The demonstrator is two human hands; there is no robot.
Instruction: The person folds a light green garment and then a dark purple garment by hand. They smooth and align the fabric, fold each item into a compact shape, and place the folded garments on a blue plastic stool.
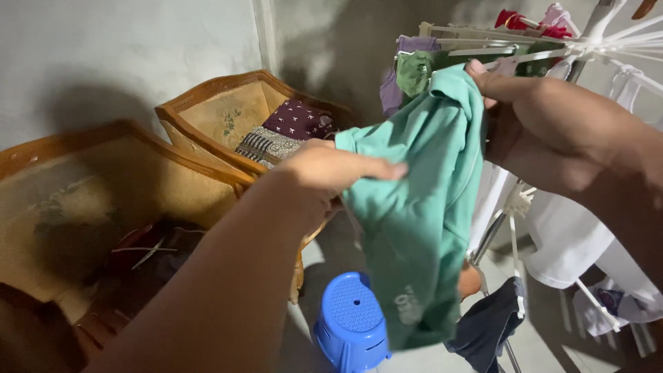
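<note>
Left hand (331, 169): pinching the green shirt's (414, 228) edge.
Right hand (545, 124): gripping its top by the rack (552, 48).
Tip: keeping the fabric taut helps.

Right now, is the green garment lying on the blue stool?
No: the green garment hangs in the air, gripped by the left hand and the right hand, above the blue stool.
</note>
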